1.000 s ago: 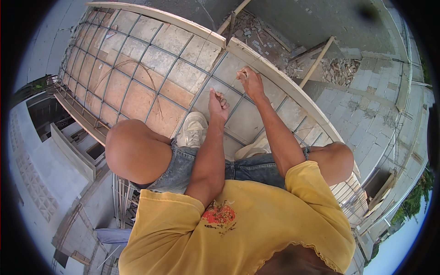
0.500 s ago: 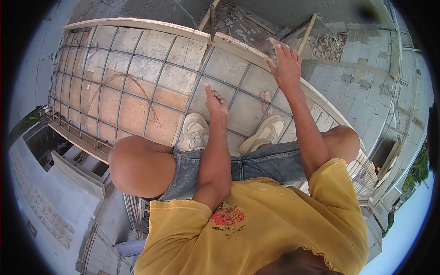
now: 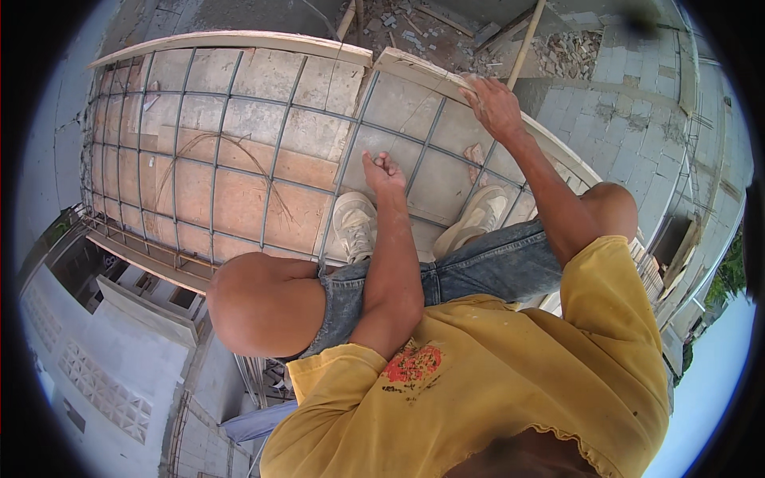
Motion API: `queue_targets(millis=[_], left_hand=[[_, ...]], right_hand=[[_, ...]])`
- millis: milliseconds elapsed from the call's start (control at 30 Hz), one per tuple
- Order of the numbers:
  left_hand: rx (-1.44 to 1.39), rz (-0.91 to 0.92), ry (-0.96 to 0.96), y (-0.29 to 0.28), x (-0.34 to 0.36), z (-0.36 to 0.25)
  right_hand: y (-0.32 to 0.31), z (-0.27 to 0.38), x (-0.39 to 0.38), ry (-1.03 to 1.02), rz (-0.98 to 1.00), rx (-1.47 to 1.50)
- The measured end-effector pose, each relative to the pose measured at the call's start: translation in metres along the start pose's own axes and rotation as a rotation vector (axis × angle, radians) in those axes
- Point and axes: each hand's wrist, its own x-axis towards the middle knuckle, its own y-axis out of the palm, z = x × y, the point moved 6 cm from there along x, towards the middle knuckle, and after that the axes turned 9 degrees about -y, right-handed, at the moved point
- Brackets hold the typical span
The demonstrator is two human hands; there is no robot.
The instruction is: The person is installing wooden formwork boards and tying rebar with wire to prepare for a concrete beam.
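Note:
My left hand (image 3: 384, 172) is above the grid of grey steel bars (image 3: 292, 103), just right of a crossing bar. Its fingers are curled in; whatever they hold, if anything, is too small to make out. My right hand (image 3: 497, 110) reaches to the top edge of a wooden side board (image 3: 422, 76), fingers stretched out and slightly bent over it. Whether they press on the board is unclear. Left of my hands, a loose curved bundle of thin brown wire (image 3: 267, 171) lies over the bars. Below the bars are concrete-stained and brown panels (image 3: 311, 217).
My shoes (image 3: 355, 226) are among the bars. A small pinkish piece (image 3: 475, 155) lies beyond the right shoe. Another long board (image 3: 231, 38) edges the far left side. Past the boards, rubble (image 3: 567, 56) and a slanting pole (image 3: 527, 44) are down below, beside a block wall (image 3: 610, 151).
My right hand has come down onto or close to the board's edge. My left hand has shifted slightly, its index finger now more bent. The whole view has moved a little.

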Motion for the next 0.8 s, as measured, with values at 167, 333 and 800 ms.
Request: queue_targets(millis=[167, 333, 800], left_hand=[[0.154, 0.032, 0.038, -0.009, 0.0, -0.001], [0.315, 0.073, 0.115, -0.002, -0.007, -0.008], [0.25, -0.056, 0.089, -0.002, 0.004, -0.011]], right_hand=[[-0.001, 0.0, 0.0, 0.09, 0.086, 0.051], [-0.004, 0.0, -0.001, 0.065, 0.042, 0.022], [0.001, 0.022, 0.01, -0.018, -0.03, -0.072]])
